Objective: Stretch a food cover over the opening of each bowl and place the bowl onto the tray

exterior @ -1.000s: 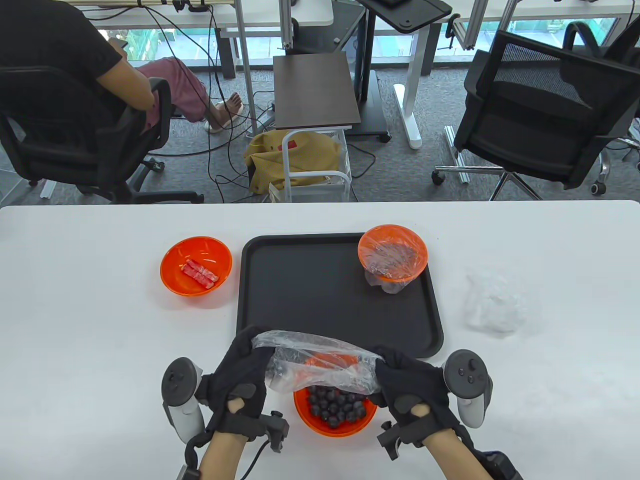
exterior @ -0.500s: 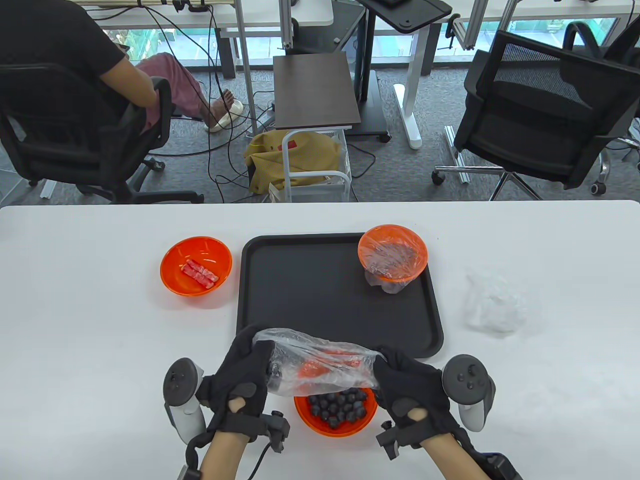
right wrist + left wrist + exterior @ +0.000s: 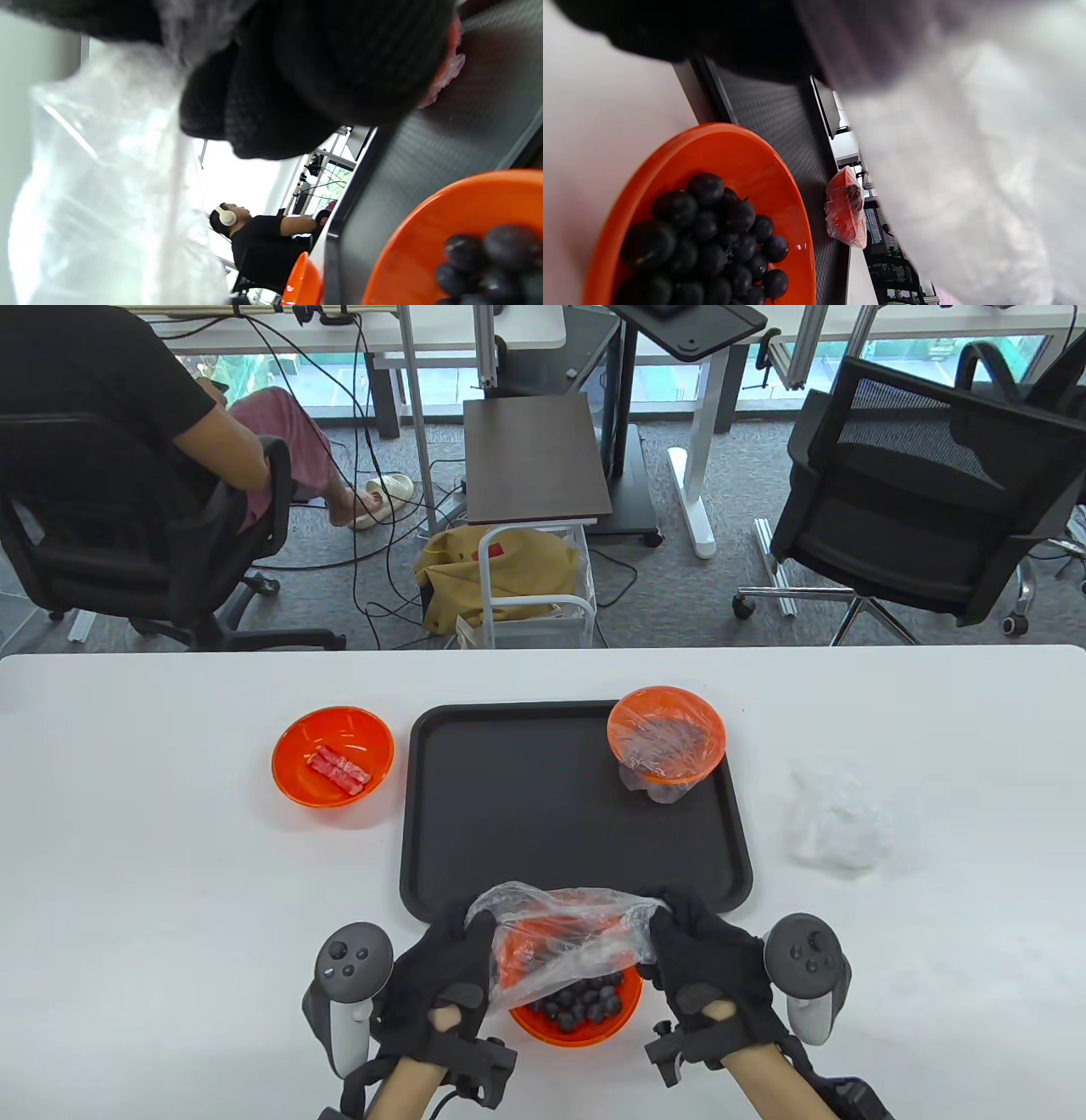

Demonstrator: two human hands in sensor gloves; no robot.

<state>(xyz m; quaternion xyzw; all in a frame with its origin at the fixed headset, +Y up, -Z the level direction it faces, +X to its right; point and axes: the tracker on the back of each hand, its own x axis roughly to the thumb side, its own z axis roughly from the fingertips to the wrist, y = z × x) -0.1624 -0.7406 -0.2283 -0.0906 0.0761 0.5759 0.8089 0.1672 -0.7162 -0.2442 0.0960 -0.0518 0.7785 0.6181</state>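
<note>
An orange bowl of dark grapes (image 3: 585, 1005) (image 3: 712, 220) (image 3: 466, 254) sits at the table's near edge, just in front of the black tray (image 3: 526, 814). Both gloved hands hold a clear plastic food cover (image 3: 568, 937) (image 3: 967, 169) (image 3: 106, 178) spread over the bowl's far half. My left hand (image 3: 458, 959) grips its left edge, my right hand (image 3: 687, 942) its right edge. A covered orange bowl (image 3: 666, 734) (image 3: 846, 207) stands in the tray's far right corner. Another orange bowl (image 3: 333, 757) with red pieces lies uncovered left of the tray.
A crumpled clear cover (image 3: 836, 823) lies on the white table right of the tray. Beyond the table's far edge are office chairs, a cart and a seated person (image 3: 110, 415).
Both hands moved toward me and closer together, lowering the cover onto the grape bowl. The left hand shifted right.
</note>
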